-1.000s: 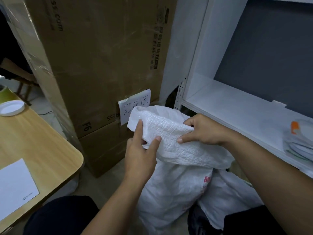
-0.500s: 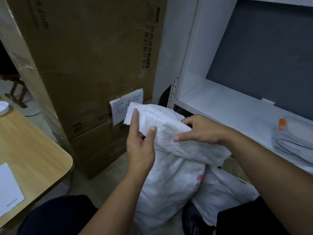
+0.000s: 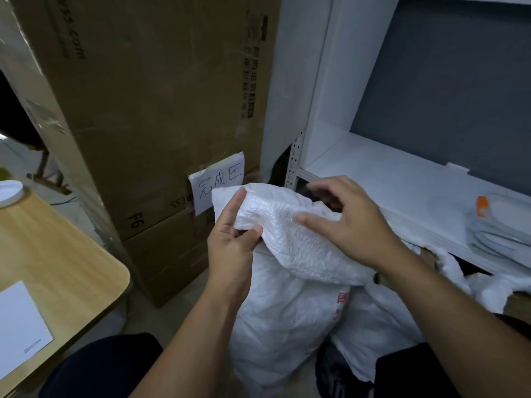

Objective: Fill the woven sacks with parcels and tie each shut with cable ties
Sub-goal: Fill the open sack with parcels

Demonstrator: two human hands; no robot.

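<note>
1. Standing on floor, near centre: filled woven sack [image 3: 275, 317], top folded over toward the right.
2. Pinched the fold's left edge between thumb and fingers: left hand [image 3: 230, 248].
3. Rested on the fold, fingers loosely spread: right hand [image 3: 353, 225].
4. Behind, far left: cardboard box [image 3: 161, 110], paper label [image 3: 218, 182].

Right hand [image 3: 347, 225] now off sack [image 3: 287, 239]

Head-worn camera looks forward and down, close over the hands [image 3: 287, 234].
</note>
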